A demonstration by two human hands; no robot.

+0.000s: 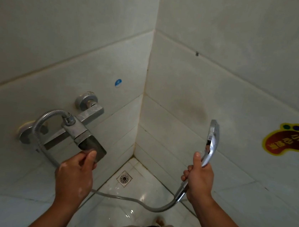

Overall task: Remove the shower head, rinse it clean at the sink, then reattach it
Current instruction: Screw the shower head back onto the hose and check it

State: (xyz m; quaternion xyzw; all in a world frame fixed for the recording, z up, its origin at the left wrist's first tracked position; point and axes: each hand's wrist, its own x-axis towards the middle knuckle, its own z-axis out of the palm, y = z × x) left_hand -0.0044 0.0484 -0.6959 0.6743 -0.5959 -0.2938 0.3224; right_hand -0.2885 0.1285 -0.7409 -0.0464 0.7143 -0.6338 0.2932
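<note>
While the right hand [199, 180] wraps its fingers round the smooth chrome handle of the shower head [212, 139], thumb laid up the stem, the head stands near vertical before the right-hand tiled wall [241, 86], its flat disc edge-on. A ribbed metal hose [37, 130] loops to the square-bodied mixer tap [76, 129], whose flat lever [92, 147] the left hand [76, 172] pinches between thumb and curled fingers.

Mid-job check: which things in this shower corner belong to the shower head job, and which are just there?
Job:
- shower head, gripped by the right hand
- hose, running from the mixer tap to it
- lever, held by the left hand

Just there:
- floor drain
- blue sticker
- foot-shaped sticker
</note>
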